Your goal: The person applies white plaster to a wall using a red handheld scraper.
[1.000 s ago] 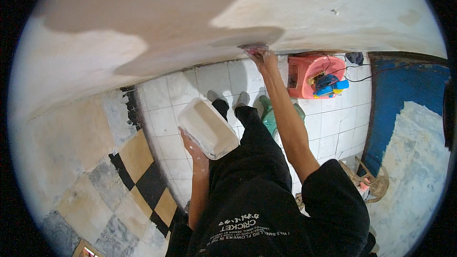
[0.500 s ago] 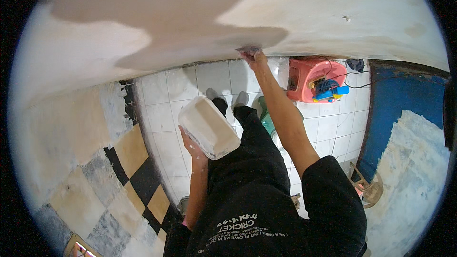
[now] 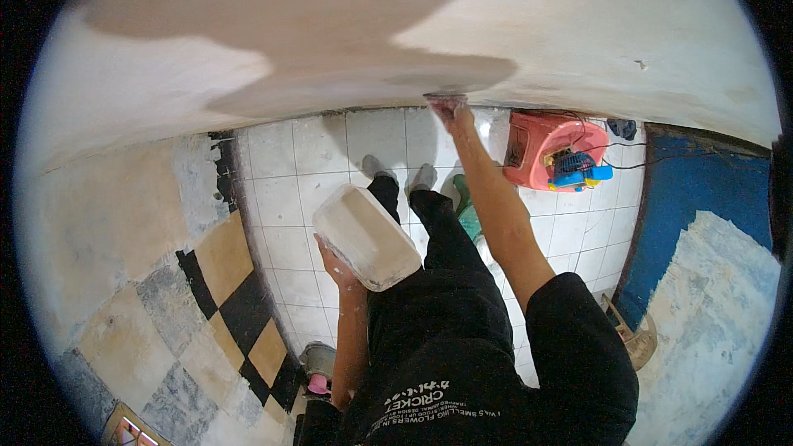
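My left hand (image 3: 334,263) grips the left side of a white rectangular plastic container (image 3: 367,233) with pale, creamy material inside, held in front of my legs. My right arm stretches forward, and my right hand (image 3: 453,114) is closed on a flat scraper (image 3: 444,97) at the lower part of the pale wall (image 3: 578,25), within a shadowed area. The scraper's handle is mostly hidden by my fingers. My feet are on white floor tiles (image 3: 297,149) below.
A pink plastic stool or tub (image 3: 523,140) holding a blue fan (image 3: 570,169) and cables stands right, by a green object (image 3: 468,223). A blue, partly coated panel (image 3: 694,173) is at far right; a checkered surface (image 3: 223,264) at left; a grey bucket (image 3: 320,357) behind my left arm.
My right hand with the scraper shifts slightly left, then right and down. The container stays in my left hand, slightly lower. The whole view tilts a little.
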